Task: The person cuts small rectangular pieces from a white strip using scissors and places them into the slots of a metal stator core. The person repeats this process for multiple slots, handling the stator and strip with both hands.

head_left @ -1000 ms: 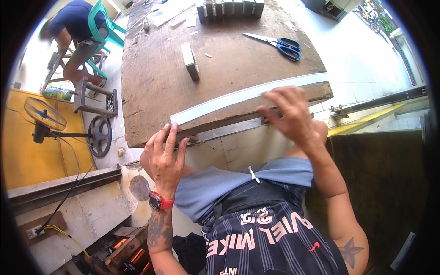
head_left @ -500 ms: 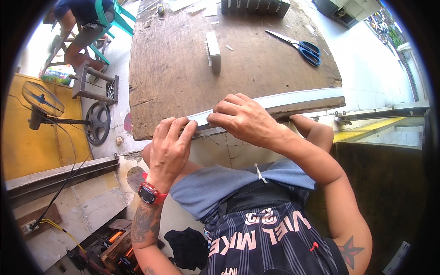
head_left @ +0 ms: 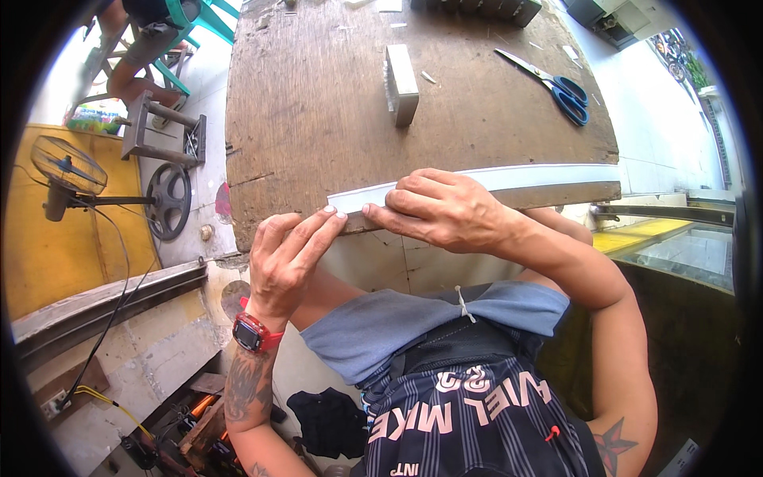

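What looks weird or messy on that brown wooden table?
Small, thin white scraps lie scattered on the brown wooden table, like litter, and its left edge looks nicked and worn. The long, flat white strip shows no obvious damage where it isn't covered.

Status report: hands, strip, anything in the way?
Left hand at left end of white strip, right hand on it. Strip along near edge of table. Scissors lie apart, beyond.

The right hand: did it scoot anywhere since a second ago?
Yes: against the wooden table, the right hand moved left, nearer the left hand.
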A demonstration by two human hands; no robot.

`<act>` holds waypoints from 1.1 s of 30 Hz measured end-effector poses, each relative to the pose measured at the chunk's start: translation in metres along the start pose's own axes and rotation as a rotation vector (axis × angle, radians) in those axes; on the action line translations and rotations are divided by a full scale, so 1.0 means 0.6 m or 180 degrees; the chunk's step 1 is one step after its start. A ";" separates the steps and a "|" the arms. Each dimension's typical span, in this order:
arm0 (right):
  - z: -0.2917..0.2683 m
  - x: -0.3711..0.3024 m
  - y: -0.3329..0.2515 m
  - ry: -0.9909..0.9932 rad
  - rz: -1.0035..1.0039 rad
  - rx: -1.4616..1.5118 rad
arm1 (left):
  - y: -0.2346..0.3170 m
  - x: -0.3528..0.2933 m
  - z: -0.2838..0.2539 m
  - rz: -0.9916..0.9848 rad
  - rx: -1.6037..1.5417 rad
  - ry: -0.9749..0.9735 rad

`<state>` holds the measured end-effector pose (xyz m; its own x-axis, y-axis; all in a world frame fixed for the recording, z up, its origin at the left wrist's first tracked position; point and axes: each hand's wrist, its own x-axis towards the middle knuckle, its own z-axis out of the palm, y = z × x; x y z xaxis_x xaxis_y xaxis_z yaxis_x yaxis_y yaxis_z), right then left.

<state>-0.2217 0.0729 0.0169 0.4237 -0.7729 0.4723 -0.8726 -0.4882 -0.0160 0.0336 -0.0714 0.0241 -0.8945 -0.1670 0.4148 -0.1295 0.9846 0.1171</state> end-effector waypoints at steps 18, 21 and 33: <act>-0.007 0.008 -0.001 -0.0214 0.0075 0.0130 | 0.032 0.003 -0.005 -0.0392 0.0333 -0.0140; -0.012 0.017 -0.005 -0.0377 0.0147 0.0180 | 0.039 -0.006 0.005 -0.0632 0.0286 -0.0065; 0.012 0.040 -0.014 -0.0210 0.0340 0.0293 | 0.057 -0.033 0.032 -0.0237 -0.0034 0.0063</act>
<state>-0.2024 0.0557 0.0222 0.3474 -0.8459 0.4047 -0.8888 -0.4346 -0.1453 0.0387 -0.0332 0.0027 -0.8739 -0.2407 0.4224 -0.1906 0.9689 0.1578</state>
